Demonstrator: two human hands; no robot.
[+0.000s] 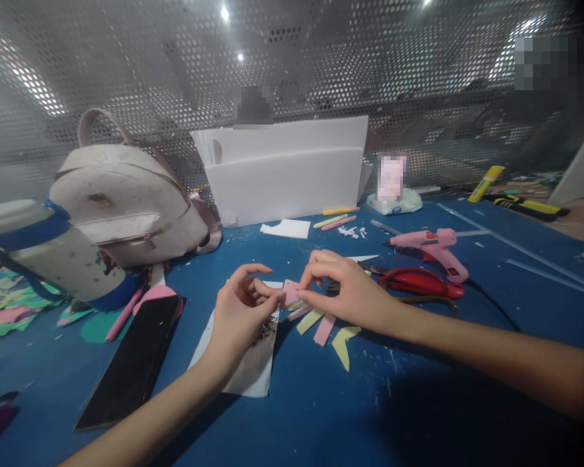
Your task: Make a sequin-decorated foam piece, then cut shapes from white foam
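Note:
My left hand and my right hand meet over the blue table. Both pinch a small pink foam piece between thumb and fingers. Under the hands lie loose pink and yellow foam strips and a bent yellow strip. My left wrist hovers over a white sheet with a dark patch on it.
A black phone lies at the left. A white backpack and a white-and-blue bottle stand behind it. A pink glue gun and red-handled scissors lie at the right. White foam boards lean on a perforated screen.

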